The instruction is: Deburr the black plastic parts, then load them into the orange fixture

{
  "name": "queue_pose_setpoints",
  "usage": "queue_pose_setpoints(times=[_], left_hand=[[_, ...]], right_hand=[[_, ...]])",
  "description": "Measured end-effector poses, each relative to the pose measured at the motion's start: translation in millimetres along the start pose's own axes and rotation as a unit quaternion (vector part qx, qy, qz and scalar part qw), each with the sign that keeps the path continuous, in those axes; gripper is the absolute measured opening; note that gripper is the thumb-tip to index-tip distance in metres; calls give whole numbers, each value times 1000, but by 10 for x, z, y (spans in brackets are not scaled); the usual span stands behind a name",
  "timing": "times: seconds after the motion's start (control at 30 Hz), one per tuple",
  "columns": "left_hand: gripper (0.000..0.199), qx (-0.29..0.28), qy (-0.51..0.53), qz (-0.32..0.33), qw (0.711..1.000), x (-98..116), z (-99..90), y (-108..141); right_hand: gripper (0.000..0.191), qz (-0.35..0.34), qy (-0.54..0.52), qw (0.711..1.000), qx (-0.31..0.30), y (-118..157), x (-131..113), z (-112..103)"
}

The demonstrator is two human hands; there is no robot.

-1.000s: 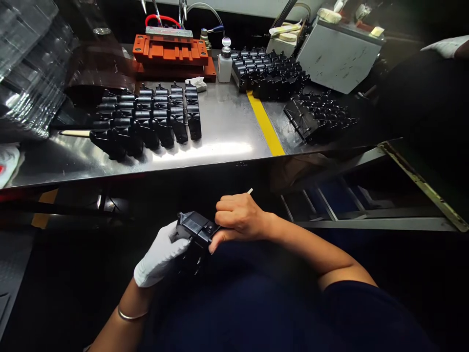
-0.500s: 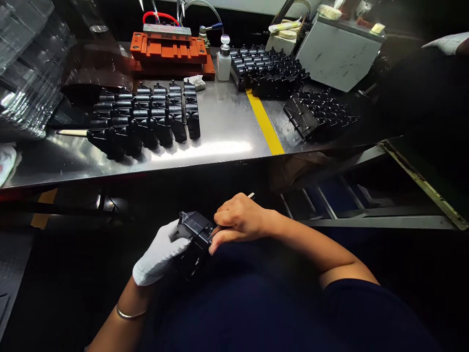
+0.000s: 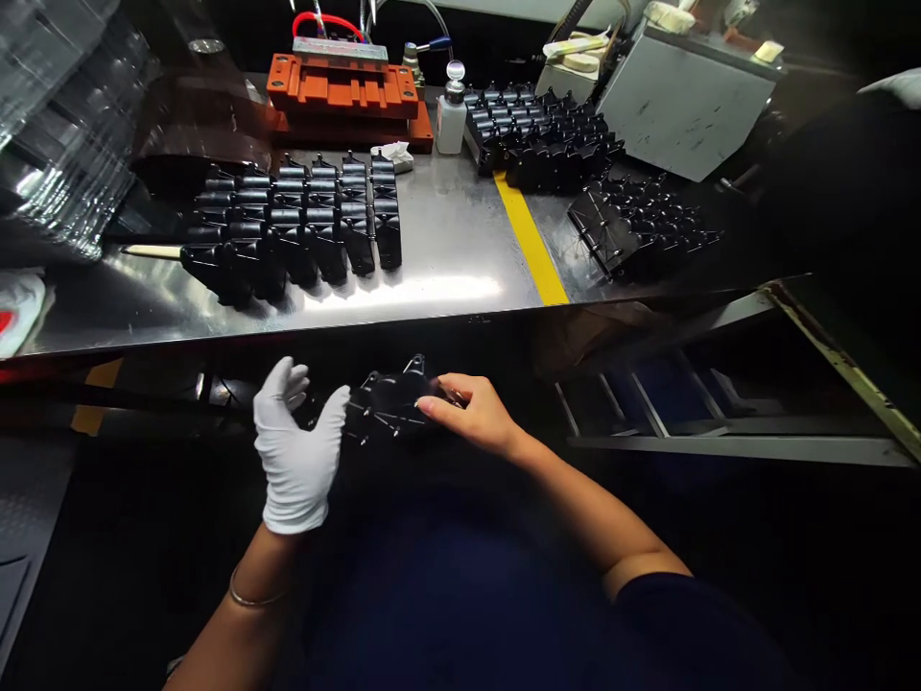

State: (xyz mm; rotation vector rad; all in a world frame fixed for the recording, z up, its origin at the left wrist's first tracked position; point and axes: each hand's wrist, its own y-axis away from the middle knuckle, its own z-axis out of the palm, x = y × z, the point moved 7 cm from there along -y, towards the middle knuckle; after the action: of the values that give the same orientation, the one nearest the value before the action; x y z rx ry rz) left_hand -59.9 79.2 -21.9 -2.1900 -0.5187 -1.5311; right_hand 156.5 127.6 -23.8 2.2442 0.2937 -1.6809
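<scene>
A black plastic part [image 3: 392, 401] with small pins and a loop on its edge is held in the air in front of the bench. My right hand [image 3: 471, 413], bare, grips its right end between thumb and fingers. A thin tool seems to lie in the same hand, mostly hidden by the fingers. My left hand [image 3: 296, 446], in a white glove, is just left of the part, palm up, with thumb and fingers spread. Rows of similar black parts [image 3: 309, 226] stand on the metal bench [image 3: 446, 240] beyond my hands.
More black parts [image 3: 539, 134] and a pin-studded group [image 3: 633, 226] stand at the right, beside a yellow strip [image 3: 531, 240]. Behind are an orange fixture [image 3: 342, 86], a white bottle [image 3: 451, 120] and a grey box [image 3: 683, 101]. Plastic-wrapped stacks [image 3: 64, 134] rise at the left.
My left hand has opened and moved off the part to the left. The part has been turned, and my right hand now holds it by its end. The view has shifted slightly.
</scene>
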Motion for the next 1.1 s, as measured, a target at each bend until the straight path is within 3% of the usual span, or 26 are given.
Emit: queue_pose_setpoints(times=[0.03, 0.07, 0.13, 0.2, 0.27, 0.37, 0.53, 0.63, 0.83, 1.1], left_hand=[[64, 36, 51, -49, 997, -100, -14, 26], [63, 19, 118, -108, 987, -210, 58, 65], [47, -105, 253, -232, 933, -357, 351, 208], [29, -186, 350, -319, 861, -384, 570, 379], [20, -163, 421, -379, 808, -385, 628, 471], [24, -99, 480, -462, 739, -353, 619, 553], [36, -90, 536, -540, 642, -158, 627, 669], [40, -85, 553, -556, 615, -89, 641, 724], [40, -73, 558, -579, 590, -87, 653, 780], [45, -120, 544, -604, 570, -84, 592, 860]], right_hand=[[37, 4, -30, 999, 43, 6, 53, -25], [38, 7, -54, 996, 75, 21, 99, -25], [40, 16, -85, 992, 88, 56, 166, 68], [42, 14, -91, 995, 38, 83, 185, 251], [42, -12, -91, 996, 16, 104, 175, 356], [41, -68, -87, 990, 92, 122, 168, 252], [33, -178, -4, 978, 106, 152, 79, 176], [31, -194, 14, 972, 132, 186, 34, 151], [21, -182, -34, 973, 137, 215, 16, 161], [26, -127, -75, 968, 203, 129, 210, -55]])
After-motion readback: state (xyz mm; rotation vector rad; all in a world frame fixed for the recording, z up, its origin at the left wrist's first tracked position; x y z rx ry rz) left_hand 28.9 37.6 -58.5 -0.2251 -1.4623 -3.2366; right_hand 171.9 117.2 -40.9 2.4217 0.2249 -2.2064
